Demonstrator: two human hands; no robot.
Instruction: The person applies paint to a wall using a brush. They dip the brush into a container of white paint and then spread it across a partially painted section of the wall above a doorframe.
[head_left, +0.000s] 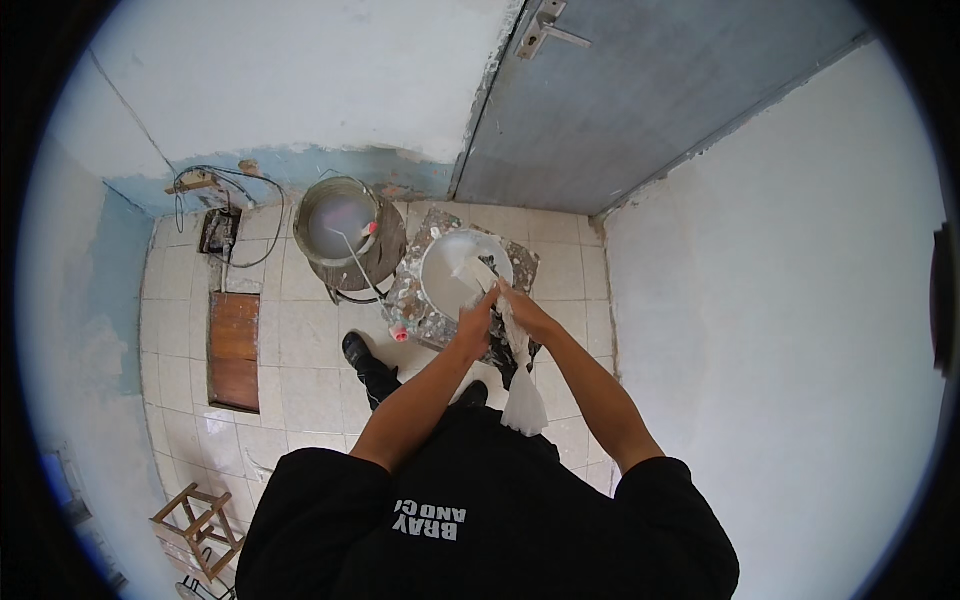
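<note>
My left hand (475, 324) and my right hand (526, 310) are together in front of me, both closed around a translucent whitish plastic bag (525, 405). The bag's upper end lies over a round white bucket (444, 279), and its lower end hangs toward my shirt. Crumpled black plastic (504, 352) shows below and between my hands. Pale material coats the inside of the bucket; how full it is, I cannot tell. The bucket stands on a paint-spattered board or low stand (409, 296).
Left of the bucket, a larger pail (301, 232) of cloudy liquid sits on a round stool (394, 244). A paint-roller frame (358, 259) with a red handle (399, 332) leans there. Loose cables (281, 199) hang by the wall. A grey door (600, 97) is ahead; a wooden stool (199, 529) lies behind left.
</note>
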